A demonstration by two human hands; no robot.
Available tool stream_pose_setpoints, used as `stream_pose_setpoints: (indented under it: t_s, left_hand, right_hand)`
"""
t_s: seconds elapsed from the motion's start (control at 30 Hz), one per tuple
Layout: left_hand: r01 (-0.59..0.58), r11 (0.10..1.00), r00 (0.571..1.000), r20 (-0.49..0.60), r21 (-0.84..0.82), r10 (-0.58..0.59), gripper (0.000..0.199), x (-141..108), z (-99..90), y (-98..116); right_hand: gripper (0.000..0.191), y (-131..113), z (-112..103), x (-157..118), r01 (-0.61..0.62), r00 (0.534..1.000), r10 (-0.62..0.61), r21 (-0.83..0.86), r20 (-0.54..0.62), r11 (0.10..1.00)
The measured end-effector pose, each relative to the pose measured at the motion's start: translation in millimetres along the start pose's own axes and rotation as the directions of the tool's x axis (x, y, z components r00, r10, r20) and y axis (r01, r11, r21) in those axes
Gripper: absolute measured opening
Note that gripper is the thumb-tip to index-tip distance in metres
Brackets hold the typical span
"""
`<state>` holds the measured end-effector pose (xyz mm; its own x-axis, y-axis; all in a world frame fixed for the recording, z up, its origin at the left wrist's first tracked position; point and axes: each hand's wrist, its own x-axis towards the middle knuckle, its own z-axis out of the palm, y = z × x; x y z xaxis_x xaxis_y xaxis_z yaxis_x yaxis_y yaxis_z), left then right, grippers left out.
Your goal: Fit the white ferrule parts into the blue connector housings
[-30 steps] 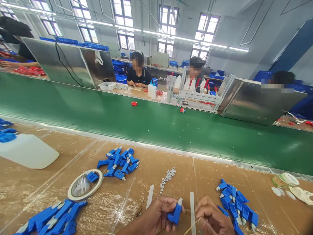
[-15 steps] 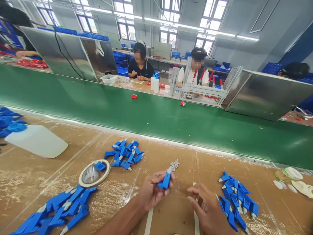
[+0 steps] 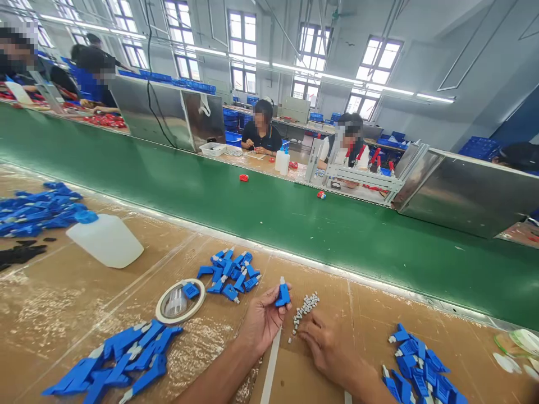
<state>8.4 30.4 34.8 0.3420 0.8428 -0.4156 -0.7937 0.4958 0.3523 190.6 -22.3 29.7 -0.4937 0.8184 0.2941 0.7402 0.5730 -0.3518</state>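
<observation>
On the cardboard-covered worktop, near its front edge, the left hand is curled around a small blue plastic part with a pale tip, held upright between thumb and fingertips. Just to its right the right hand lies low on the board, its fingertips at the near end of a trail of tiny white pieces — whether it pinches one of them cannot be told, as the fingers are bent over the spot. To the left of the held part sits a loose cluster of blue parts, and beside that a roll of clear tape with one blue part lying on its ring. Nearer the front lies a heap of longer blue parts, and at the lower right another blue pile. A translucent white jug lies on its side at the left. Beyond the worktop runs a green conveyor belt carrying two small red items, with other people seated at benches on its far side.
</observation>
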Motion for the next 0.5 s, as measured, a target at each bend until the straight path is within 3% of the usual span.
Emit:
stream_pose_setpoints:
  t_s: [0.1,0.3,0.43,0.5]
  left_hand:
    - [-0.038,0.999,0.999,0.002,-0.023,0.038,0.022,1.2,0.0,5.2]
    - [-0.034,0.999,0.999,0.022,-0.011,0.034,0.017,3.5,-2.0,1.3]
    - [-0.011,1.0,0.998,0.069,0.026,0.009,0.011,1.3,-2.4,-6.9]
    - [0.018,0.997,0.989,0.142,0.081,-0.03,0.012,-1.7,-2.6,-12.7]
  right_hand:
    - [0.025,-13.3,1.0,0.4,0.058,0.991,-0.052,-0.048,0.125,0.997]
    - [0.026,-22.4,2.3,14.3,0.075,0.958,-0.036,-0.127,0.284,0.989]
    - [0.024,-24.7,-9.0,17.3,0.027,0.955,0.001,-0.093,0.295,0.995]
    - [0.017,-23.5,-18.1,10.9,-0.083,0.967,0.08,0.005,0.241,0.997]
